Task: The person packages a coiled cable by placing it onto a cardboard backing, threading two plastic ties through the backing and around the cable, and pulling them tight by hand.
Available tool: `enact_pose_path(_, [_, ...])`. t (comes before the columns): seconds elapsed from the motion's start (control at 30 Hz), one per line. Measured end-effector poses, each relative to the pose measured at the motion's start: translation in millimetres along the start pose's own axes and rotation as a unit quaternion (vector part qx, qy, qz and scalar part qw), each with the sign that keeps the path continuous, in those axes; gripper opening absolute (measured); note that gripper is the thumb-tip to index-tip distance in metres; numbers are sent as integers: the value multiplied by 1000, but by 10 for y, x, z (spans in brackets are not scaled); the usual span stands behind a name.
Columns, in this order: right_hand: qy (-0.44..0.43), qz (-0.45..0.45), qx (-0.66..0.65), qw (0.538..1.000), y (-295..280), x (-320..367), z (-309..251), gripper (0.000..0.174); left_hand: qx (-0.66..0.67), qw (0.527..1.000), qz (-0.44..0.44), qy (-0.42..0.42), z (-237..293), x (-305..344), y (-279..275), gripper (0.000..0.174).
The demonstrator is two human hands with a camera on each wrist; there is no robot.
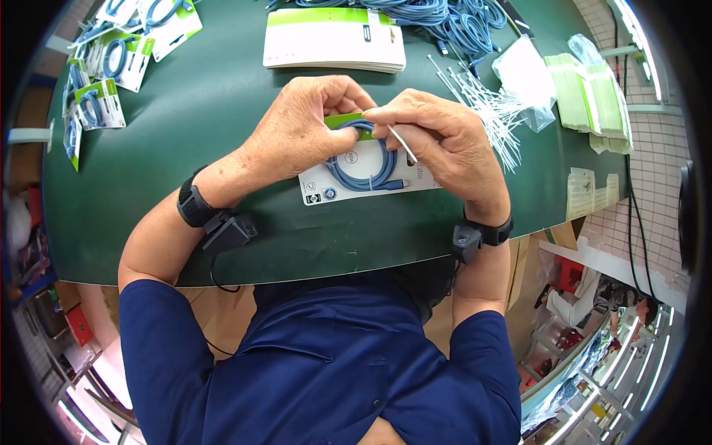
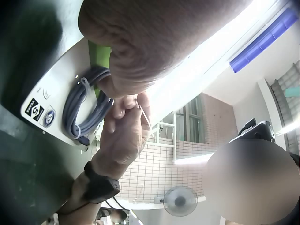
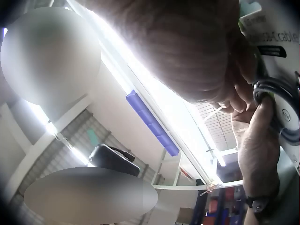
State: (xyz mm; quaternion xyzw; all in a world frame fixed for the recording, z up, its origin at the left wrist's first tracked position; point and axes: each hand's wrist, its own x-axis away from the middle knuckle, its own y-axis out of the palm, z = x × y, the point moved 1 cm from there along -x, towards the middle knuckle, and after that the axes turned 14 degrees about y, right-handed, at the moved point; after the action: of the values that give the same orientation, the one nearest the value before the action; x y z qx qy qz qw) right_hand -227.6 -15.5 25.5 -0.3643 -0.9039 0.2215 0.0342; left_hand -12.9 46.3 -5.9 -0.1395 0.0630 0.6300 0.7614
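Note:
A blue coiled cable (image 1: 357, 183) lies against a white and green printed card (image 1: 315, 185) close to the table's front edge. My left hand (image 1: 297, 126) grips the card's upper part, its thumb pressed on the top of the coil. At the coil's upper right, my right hand (image 1: 456, 141) pinches a thin white cable tie (image 1: 403, 144), whose straight end sticks out below the fingers. In the left wrist view another white tie (image 2: 86, 86) circles the coil (image 2: 70, 110). The fingertips of both hands meet behind the card's top edge, partly hidden.
Behind the hands sits a stack of cards (image 1: 334, 46), with a heap of blue cables (image 1: 463, 26) beyond. Loose white ties (image 1: 482, 111) spread to the right, beside a plastic bag (image 1: 525, 74) and green-white card stacks (image 1: 575, 96). Carded cables (image 1: 93, 107) pile up at the far left.

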Motion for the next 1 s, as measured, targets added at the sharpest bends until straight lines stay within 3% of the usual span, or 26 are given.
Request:
enact_pose_path(0.13, [84, -71, -64, 992, -103, 51, -73, 22, -40, 999, -10, 24, -23, 5, -23, 26])
enact_pose_path(0.43, [118, -78, -154, 978, -44, 73, -55, 18, -52, 998, -5, 30, -4, 11, -26, 28])
enact_pose_path(0.57, [86, -24, -108, 990, 32, 56, -31, 19, -51, 998, 1, 29, -4, 7, -40, 28])
enact_pose_path(0.67, [-49, 65, 41, 996, 78, 14, -33, 18, -47, 998, 9, 31, -6, -4, -57, 28])
enact_pose_path(0.7, [-49, 64, 41, 996, 82, 0, -29, 18, -46, 998, 11, 32, 14, -14, -64, 28])
enact_pose_path(0.8, [-157, 116, 136, 971, 91, -26, -48, 18, 12, 1000, 16, -8, 88, -29, -92, 28])
enact_pose_path(1.0, [-201, 158, 147, 955, 132, -32, -54, 23, -4, 1000, 19, 18, 125, -44, -131, 29])
